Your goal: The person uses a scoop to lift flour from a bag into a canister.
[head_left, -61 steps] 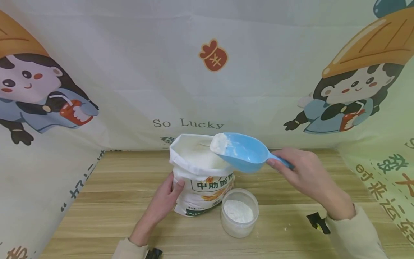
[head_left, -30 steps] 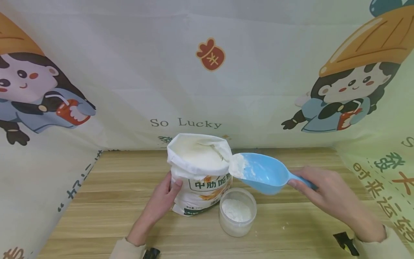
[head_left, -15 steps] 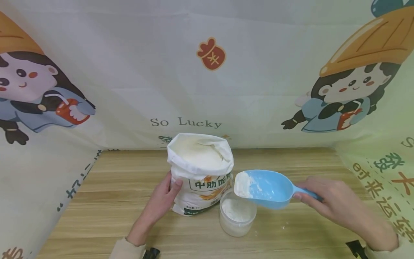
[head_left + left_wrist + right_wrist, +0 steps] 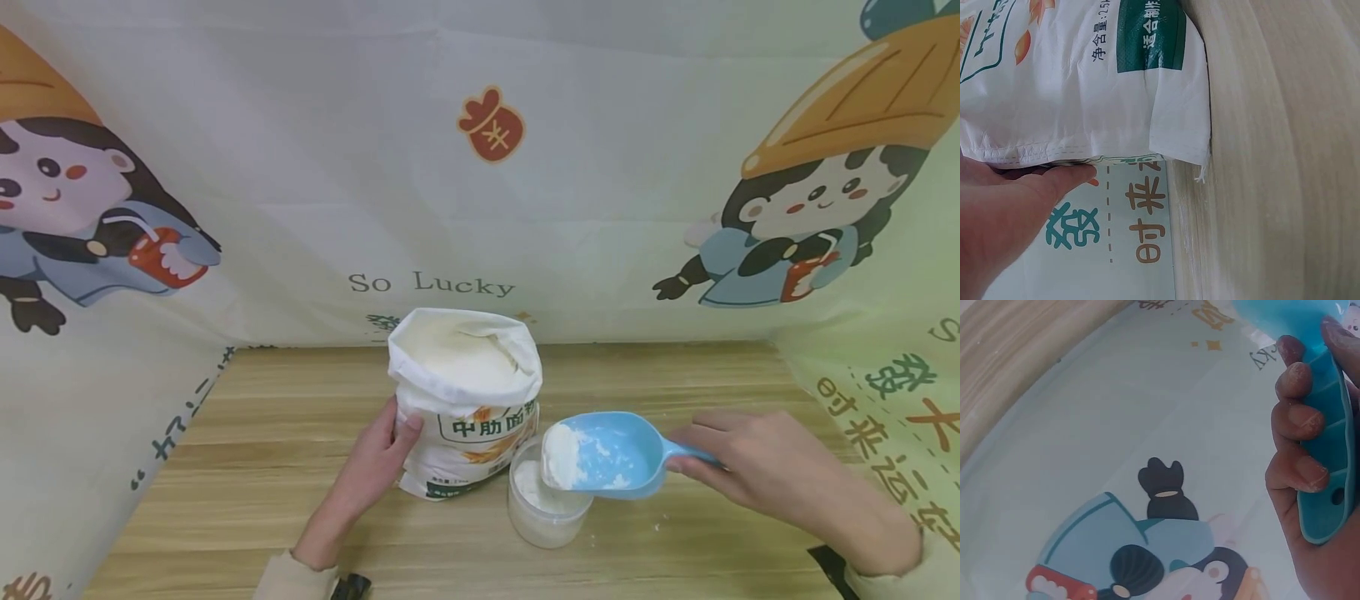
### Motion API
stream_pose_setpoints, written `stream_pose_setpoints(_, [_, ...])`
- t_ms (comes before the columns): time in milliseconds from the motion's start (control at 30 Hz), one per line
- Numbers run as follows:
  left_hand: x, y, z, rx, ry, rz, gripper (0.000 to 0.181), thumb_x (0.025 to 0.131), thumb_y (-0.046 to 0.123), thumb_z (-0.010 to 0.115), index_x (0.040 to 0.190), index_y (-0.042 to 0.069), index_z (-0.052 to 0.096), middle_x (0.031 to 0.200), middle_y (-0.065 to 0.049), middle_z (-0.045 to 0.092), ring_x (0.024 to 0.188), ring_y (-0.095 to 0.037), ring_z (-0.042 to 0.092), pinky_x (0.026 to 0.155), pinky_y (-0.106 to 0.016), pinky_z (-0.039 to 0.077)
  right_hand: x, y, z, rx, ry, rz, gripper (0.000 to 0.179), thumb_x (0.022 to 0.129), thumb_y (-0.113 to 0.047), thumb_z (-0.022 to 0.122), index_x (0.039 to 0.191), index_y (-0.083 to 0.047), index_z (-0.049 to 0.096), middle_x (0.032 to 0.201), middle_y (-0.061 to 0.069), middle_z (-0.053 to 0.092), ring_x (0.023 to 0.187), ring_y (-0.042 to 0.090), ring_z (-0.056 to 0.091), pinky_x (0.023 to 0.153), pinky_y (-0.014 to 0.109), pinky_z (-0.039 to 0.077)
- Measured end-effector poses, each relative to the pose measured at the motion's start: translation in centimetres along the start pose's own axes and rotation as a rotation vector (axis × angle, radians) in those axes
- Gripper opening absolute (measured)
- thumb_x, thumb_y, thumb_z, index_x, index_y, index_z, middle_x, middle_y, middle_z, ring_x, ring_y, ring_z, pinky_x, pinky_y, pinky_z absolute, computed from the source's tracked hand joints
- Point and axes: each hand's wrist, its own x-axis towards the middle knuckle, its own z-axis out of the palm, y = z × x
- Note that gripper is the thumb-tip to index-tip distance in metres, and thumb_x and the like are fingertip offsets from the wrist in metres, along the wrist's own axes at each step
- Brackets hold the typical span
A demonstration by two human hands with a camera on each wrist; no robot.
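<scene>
A white flour bag [image 4: 450,392] stands with its top wide and flour showing inside. My left hand [image 4: 382,450] holds the bag's left side, thumb on the front; the left wrist view shows fingers at the bag's seam [image 4: 1054,153], partly hidden behind it. My right hand [image 4: 757,467] grips the handle of a blue scoop [image 4: 622,450], its fingers curled round the ridged handle [image 4: 1325,437] in the right wrist view. White flour [image 4: 561,457] lies at the scoop's tip, which is over the rim of a clear round tub [image 4: 551,529]. Flour is inside the tub, partly hidden by the scoop.
The wooden table [image 4: 262,467] carries the bag and tub close together. Small flour specks [image 4: 658,527] lie right of the tub. A printed cloth [image 4: 315,167] rises behind the table and along both sides.
The scoop has moved from the bag's mouth rightward and down to over the tub, and now tips slightly toward me with the flour still at its tip. The left hand and bag stay put.
</scene>
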Motion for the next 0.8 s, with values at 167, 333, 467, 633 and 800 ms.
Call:
stream_pose_setpoints(167, [0.0,0.1,0.1,0.002,0.004,-0.004,0.046,0.112,0.033,0.047,0.149,0.005,0.046,0.136,-0.023,0.063,0.124,-0.036,0.06,0.101,-0.057,0.051,0.5,-0.2,-0.4,-0.049,-0.003,-0.021,0.044,0.105,-0.058,0.05,0.09,-0.025,0.074,0.073,-0.022,0.046,0.059,-0.007,0.035,0.046,0.016,0.031])
stream_pose_setpoints(333, [0.0,0.2,0.1,0.021,0.015,-0.004,0.047,0.112,0.033,0.046,0.149,0.003,0.046,0.136,-0.024,0.063,0.125,-0.038,0.06,0.102,-0.058,0.05,1.3,-0.4,-0.7,-0.089,-0.013,-0.054,0.056,0.106,-0.061,0.039,0.091,-0.021,0.076,0.071,-0.019,0.044,0.057,-0.005,0.033,0.045,0.016,0.029])
stream_pose_setpoints(467, [0.0,0.2,0.1,0.025,0.016,-0.019,0.047,0.112,0.033,0.046,0.149,0.004,0.046,0.137,-0.024,0.062,0.126,-0.038,0.059,0.103,-0.058,0.049,2.0,-0.7,-1.0,-0.132,-0.014,-0.095,0.064,0.107,-0.062,0.028,0.088,-0.02,0.073,0.07,-0.015,0.045,0.056,-0.001,0.034,0.043,0.017,0.028])
stream_pose_setpoints(633, [0.0,0.2,0.1,0.028,0.013,-0.015,0.048,0.112,0.033,0.046,0.149,0.003,0.046,0.137,-0.025,0.061,0.127,-0.039,0.059,0.103,-0.058,0.05,3.0,-1.0,-1.4,-0.191,-0.021,-0.148,0.043,0.106,-0.053,0.051,0.083,-0.021,0.067,0.069,-0.011,0.043,0.054,0.004,0.036,0.041,0.021,0.026])
stream_pose_setpoints(800, [0.0,0.2,0.1,0.035,0.013,-0.013,0.048,0.112,0.034,0.046,0.15,0.004,0.045,0.137,-0.025,0.062,0.127,-0.039,0.059,0.102,-0.059,0.05,4.0,-1.6,-1.8,-0.224,-0.037,-0.2,0.027,0.077,-0.036,0.086,0.079,-0.02,0.065,0.068,-0.008,0.044,0.054,0.007,0.039,0.04,0.022,0.028])
